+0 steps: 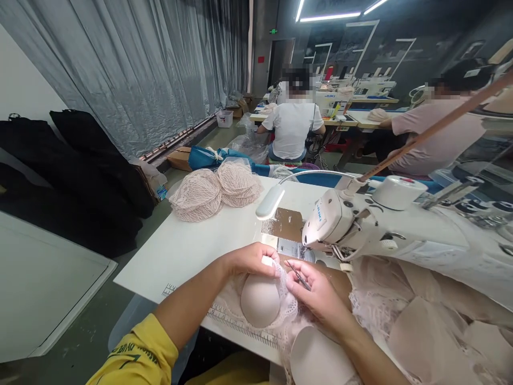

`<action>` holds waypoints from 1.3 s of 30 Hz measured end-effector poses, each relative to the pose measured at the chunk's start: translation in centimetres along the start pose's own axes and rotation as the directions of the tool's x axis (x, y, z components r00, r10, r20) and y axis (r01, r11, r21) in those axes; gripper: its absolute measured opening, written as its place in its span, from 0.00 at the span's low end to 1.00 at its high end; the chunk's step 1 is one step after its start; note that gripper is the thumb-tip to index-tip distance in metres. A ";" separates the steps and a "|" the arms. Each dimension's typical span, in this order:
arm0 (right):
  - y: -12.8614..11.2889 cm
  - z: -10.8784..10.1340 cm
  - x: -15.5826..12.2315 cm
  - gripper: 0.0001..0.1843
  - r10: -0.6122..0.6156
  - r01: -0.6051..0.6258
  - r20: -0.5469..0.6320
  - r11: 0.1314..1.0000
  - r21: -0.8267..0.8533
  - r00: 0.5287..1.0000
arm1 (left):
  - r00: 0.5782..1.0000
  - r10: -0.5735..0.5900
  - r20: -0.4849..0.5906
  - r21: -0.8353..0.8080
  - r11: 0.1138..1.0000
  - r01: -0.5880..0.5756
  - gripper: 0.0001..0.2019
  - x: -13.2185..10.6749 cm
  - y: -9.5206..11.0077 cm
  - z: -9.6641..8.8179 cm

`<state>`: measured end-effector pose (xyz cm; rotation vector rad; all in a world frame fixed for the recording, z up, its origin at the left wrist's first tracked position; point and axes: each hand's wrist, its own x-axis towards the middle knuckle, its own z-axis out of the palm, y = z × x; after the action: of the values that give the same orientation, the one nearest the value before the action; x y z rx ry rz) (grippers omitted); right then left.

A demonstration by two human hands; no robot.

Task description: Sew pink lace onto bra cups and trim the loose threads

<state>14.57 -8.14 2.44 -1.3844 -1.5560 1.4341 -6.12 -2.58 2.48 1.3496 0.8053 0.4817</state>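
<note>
A beige bra with lace edging lies over the table's front edge, its second cup hanging nearer to me. My left hand pinches the top of the first cup and its lace between thumb and fingers. Beside it, my right hand is closed around slim dark metal tweezers, whose tip points up and left towards the lace. The thumb and fingers of that hand also touch the lace edge. Both hands are just in front of the sewing machine's needle area.
A white JUKI sewing machine stands at right, with a lamp over the white table. Stacked lace cups sit at the back left. More beige bras lie at right. Two people sit at machines ahead.
</note>
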 end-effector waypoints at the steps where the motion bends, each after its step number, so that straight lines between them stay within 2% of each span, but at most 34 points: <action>1: -0.2 0.1 -0.1 0.27 0.008 -0.008 -0.010 1.000 0.010 1.000 | 1.000 -0.009 0.004 0.002 1.000 0.009 0.16 0.0 0.0 0.0; 5: -0.2 0.0 -0.3 0.29 0.021 -0.019 -0.031 0.999 0.041 0.999 | 0.998 -0.065 0.011 -0.004 0.998 0.065 0.15 -0.1 0.4 0.3; 8: 0.5 -0.5 0.1 0.30 -0.017 0.017 0.009 0.999 0.035 1.000 | 0.998 -0.055 0.014 -0.019 0.998 0.055 0.14 -0.2 0.4 0.4; 12: 1.0 -1.1 0.6 0.26 -0.091 0.095 0.059 0.993 -0.070 0.994 | 0.998 -0.052 0.022 -0.033 0.998 0.053 0.14 -0.1 0.3 0.5; 14: 0.8 -1.1 0.6 0.23 -0.107 0.111 0.063 0.992 -0.063 0.992 | 0.997 -0.072 0.017 -0.044 0.996 0.073 0.15 -0.1 0.3 0.6; 17: 0.4 -0.7 0.4 0.21 -0.067 0.066 0.097 0.998 0.004 0.993 | 0.995 -0.096 0.013 -0.064 0.993 0.096 0.14 -0.1 0.5 0.8; 20: 0.1 -0.2 0.2 0.19 -0.042 0.042 0.115 0.999 0.000 0.992 | 0.996 -0.080 0.035 -0.056 0.995 0.082 0.12 -0.1 0.6 1.0; 24: -0.3 -0.1 0.5 0.17 -0.095 0.099 0.071 0.993 -0.060 0.993 | 0.997 -0.065 0.052 -0.044 0.997 0.067 0.12 0.0 0.3 0.9; 27: -1.0 -1.0 0.4 0.17 -0.068 0.067 -0.012 0.993 -0.093 0.998 | 0.996 -0.087 0.033 -0.040 0.995 0.088 0.14 0.0 0.1 0.6; 29: -1.5 -2.4 -0.4 0.20 -0.008 -0.001 -0.063 0.988 -0.152 0.998 | 0.994 -0.109 0.012 -0.017 0.994 0.109 0.15 -0.1 0.1 0.3; 31: -1.7 -4.4 -1.9 0.22 0.070 -0.085 -0.064 0.959 -0.271 0.995 | 0.991 -0.130 -0.019 0.024 0.991 0.131 0.16 -0.3 0.1 -0.2; 35: -0.1 -7.9 -6.3 0.23 0.167 -0.163 -0.035 0.857 -0.488 0.985 | 0.992 -0.123 -0.032 0.156 0.980 0.127 0.17 -0.8 0.1 -1.5; 37: 1.5 -8.4 -8.2 0.24 0.208 -0.188 -0.029 0.807 -0.559 0.978 | 0.995 -0.100 0.023 0.248 0.964 0.092 0.18 -1.3 0.3 -2.0; 39: 2.9 -7.9 -9.5 0.19 0.226 -0.171 0.008 0.759 -0.628 0.974 | 0.993 -0.076 0.085 0.362 0.931 0.040 0.23 -1.7 0.7 -2.0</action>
<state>25.21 -14.93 3.51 -1.9393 -2.1159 1.1295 -8.62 -2.39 3.51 1.6694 0.8776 0.2231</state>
